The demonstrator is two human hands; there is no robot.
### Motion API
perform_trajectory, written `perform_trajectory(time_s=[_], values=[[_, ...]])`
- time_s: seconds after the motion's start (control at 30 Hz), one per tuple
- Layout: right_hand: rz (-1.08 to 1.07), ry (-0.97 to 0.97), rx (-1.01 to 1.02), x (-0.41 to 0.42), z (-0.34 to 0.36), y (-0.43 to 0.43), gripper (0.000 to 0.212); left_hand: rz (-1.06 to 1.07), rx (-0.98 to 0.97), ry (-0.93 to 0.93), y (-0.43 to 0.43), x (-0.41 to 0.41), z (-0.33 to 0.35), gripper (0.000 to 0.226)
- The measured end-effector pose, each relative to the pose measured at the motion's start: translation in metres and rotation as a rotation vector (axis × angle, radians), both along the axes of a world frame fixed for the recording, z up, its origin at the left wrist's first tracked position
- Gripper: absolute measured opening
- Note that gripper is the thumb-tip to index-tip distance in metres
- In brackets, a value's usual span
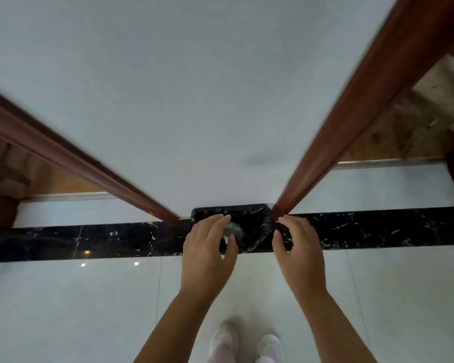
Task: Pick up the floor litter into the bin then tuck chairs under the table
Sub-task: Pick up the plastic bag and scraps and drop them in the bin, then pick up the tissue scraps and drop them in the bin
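Small grey crumpled litter scrap (232, 229) lies on the black marble floor strip (116, 238). My left hand (207, 248) fingers spread empty above it; right hand (299, 254) empty alongside. I should pinch low, firmly.

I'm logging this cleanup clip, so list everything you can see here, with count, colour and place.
White wall panel: one, pale grey-white, between the two wooden strips, filling the upper middle.
Reddish-brown wooden trim strips: two, one slanting in from the left, one from the upper right.
Black marble floor band with white veins: one, running across the middle of the view.
Glossy white floor tiles: several, lower half.
Small greyish blurred bit: one, on the black band between the left fingers; too blurred to identify.
White shoes: two, bottom centre, left and right.
Left hand: one, bare, fingers curled open over the band.
Right hand: one, bare, open, empty.
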State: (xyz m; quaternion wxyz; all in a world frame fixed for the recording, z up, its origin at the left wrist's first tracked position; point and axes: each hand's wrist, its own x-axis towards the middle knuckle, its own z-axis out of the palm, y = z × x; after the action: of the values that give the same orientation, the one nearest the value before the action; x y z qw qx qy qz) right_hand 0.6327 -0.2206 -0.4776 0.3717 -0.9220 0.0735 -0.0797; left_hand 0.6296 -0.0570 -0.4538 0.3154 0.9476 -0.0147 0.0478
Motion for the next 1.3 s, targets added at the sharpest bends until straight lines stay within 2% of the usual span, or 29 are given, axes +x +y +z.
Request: perform_trajectory(time_s=[0.07,0.2,0.6,0.8,1.07,1.3], values=[[0.070,-0.112,-0.157,-0.012,0.031,-0.017,0.027,0.027,-0.007,-0.027,-0.011,-0.004,0.026,0.042],[-0.006,-0.216,-0.308,-0.036,0.092,-0.047,0.030,0.013,0.005,-0.076,-0.035,-0.009,0.078,0.044],[-0.304,-0.226,-0.462,-0.141,0.259,-0.109,0.034,-0.482,0.059,-0.345,-0.115,-0.054,0.238,0.037],[-0.545,-0.175,-0.540,-0.203,0.332,-0.113,0.032,-0.764,-0.004,-0.473,-0.150,-0.082,0.296,0.036],[-0.853,-0.165,-0.637,-0.298,0.381,-0.117,0.032,-1.096,-0.075,-0.495,-0.202,-0.141,0.337,0.038],[-1.102,-0.102,-0.677,-0.417,0.399,-0.135,0.037,-1.387,-0.126,-0.439,-0.256,-0.253,0.355,0.040]])
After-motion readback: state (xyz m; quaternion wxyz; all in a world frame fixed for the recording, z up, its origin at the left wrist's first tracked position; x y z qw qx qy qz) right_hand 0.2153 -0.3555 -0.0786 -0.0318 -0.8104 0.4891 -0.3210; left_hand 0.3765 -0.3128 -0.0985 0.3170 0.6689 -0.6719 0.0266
